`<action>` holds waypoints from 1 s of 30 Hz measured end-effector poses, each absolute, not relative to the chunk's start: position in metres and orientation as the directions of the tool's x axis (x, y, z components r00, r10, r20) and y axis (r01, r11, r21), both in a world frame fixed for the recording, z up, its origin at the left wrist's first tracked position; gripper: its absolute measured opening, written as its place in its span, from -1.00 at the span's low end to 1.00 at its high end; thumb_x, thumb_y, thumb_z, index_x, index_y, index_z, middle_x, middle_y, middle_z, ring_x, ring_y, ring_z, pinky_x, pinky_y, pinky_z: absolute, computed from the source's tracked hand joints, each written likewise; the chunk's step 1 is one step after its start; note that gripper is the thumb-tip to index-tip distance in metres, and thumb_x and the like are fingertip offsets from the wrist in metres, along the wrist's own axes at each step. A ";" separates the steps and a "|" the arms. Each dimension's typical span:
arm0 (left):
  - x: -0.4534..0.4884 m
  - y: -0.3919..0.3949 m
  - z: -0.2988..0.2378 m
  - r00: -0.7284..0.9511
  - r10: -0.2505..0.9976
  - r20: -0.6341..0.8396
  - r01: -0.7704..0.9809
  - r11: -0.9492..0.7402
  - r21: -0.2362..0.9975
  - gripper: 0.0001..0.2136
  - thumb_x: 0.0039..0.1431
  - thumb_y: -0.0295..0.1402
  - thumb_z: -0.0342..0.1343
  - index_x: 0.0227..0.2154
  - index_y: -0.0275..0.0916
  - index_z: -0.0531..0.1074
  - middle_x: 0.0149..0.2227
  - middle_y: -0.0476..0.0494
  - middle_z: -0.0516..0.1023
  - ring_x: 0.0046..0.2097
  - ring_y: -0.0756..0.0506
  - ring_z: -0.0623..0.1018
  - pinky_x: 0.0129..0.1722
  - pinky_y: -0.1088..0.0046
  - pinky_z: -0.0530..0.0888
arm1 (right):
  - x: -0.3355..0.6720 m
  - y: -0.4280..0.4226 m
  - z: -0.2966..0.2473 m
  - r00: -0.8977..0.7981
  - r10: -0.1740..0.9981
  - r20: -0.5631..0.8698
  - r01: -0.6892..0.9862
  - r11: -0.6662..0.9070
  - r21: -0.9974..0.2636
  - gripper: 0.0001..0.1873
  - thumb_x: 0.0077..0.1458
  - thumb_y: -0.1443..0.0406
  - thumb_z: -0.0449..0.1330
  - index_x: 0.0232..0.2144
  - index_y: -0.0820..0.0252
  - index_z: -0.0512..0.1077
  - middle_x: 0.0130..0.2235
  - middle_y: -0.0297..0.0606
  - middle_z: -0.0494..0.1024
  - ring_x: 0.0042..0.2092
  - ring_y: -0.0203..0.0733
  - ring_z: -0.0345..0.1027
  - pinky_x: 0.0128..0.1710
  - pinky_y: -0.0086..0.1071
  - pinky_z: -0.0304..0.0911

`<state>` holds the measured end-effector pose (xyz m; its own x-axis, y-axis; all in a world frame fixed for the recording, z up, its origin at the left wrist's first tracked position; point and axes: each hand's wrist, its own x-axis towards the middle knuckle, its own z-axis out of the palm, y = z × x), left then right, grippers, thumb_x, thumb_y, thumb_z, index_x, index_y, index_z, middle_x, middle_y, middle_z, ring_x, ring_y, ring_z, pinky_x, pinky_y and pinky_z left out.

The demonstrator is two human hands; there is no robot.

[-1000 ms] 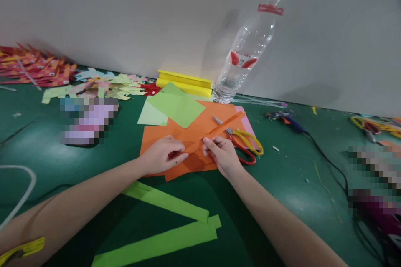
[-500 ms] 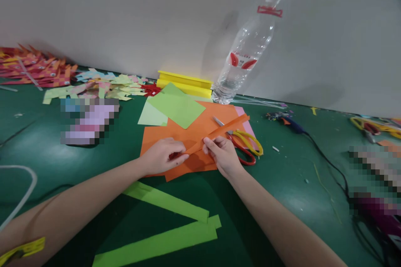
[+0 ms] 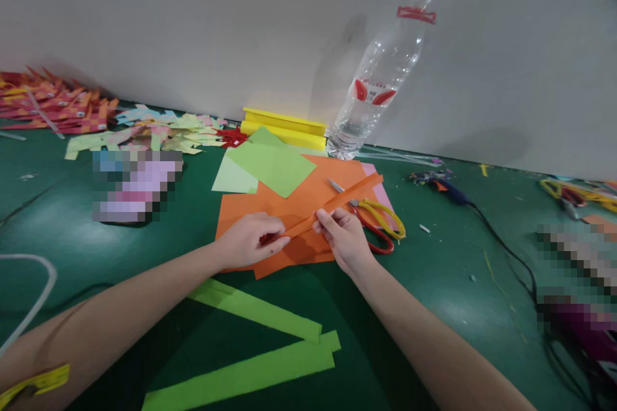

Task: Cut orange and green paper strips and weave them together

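A long orange paper strip [image 3: 337,202] runs diagonally above a stack of orange sheets [image 3: 245,205] on the green table. My left hand [image 3: 250,239] pinches the strip's near end, fingers closed. My right hand [image 3: 344,237] grips the strip further along, fingers closed around it. The strip's far end rises toward the right, over the scissors [image 3: 378,221] with yellow and red handles that lie just right of my right hand. A light green square sheet [image 3: 272,164] rests on the orange stack.
Two green paper strips [image 3: 255,340] lie near the table's front. A clear plastic bottle [image 3: 380,77] and yellow folded paper [image 3: 284,127] stand by the wall. Piles of coloured paper cuttings [image 3: 144,131] lie at left. A glue gun with cable [image 3: 448,189] lies at right.
The strip's far end has lifted slightly and my right hand has shifted a little along it. My left hand has stayed in place.
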<state>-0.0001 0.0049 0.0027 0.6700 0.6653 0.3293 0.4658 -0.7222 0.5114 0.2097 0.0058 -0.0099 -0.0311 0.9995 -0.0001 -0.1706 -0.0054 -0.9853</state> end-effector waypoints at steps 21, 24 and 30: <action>-0.001 0.004 0.004 0.667 0.677 0.313 0.416 -0.686 0.597 -0.69 0.21 -0.33 -0.10 -0.62 -0.21 0.00 -0.61 0.09 0.06 -0.56 0.04 0.13 -0.53 0.51 0.11 | 0.211 0.007 -0.005 -0.007 1.000 -0.027 -0.351 -0.028 -0.936 -0.65 -0.09 0.13 0.34 -0.70 0.17 0.36 -0.66 -0.41 0.32 -0.53 -0.36 0.16 -0.41 -0.39 0.20; -0.001 0.004 0.003 0.673 0.670 0.314 0.409 -0.690 0.597 -0.70 0.21 -0.33 -0.10 -0.61 -0.22 0.02 -0.61 0.09 0.07 -0.55 0.05 0.14 -0.53 0.51 0.11 | 0.211 0.007 -0.004 -0.026 0.999 -0.028 -0.382 -0.036 -0.923 -0.65 -0.07 0.15 0.34 -0.70 0.18 0.36 -0.67 -0.42 0.31 -0.53 -0.37 0.16 -0.43 -0.43 0.18; -0.003 0.003 0.000 0.671 0.644 0.367 0.381 -0.724 0.575 -0.72 0.21 -0.36 -0.10 -0.59 -0.20 0.00 -0.59 0.09 0.04 -0.55 0.04 0.13 -0.53 0.51 0.13 | 0.211 0.010 -0.003 0.009 0.999 -0.040 -0.513 -0.030 -0.858 -0.72 -0.11 0.23 0.38 -0.65 0.18 0.37 -0.65 -0.47 0.28 -0.56 -0.42 0.14 -0.49 -0.47 0.15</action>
<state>-0.0026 0.0029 -0.0001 0.6709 0.6444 0.3669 0.3812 -0.7241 0.5748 0.2108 0.0102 -0.0032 0.0088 0.9992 -0.0397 -0.5127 -0.0296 -0.8581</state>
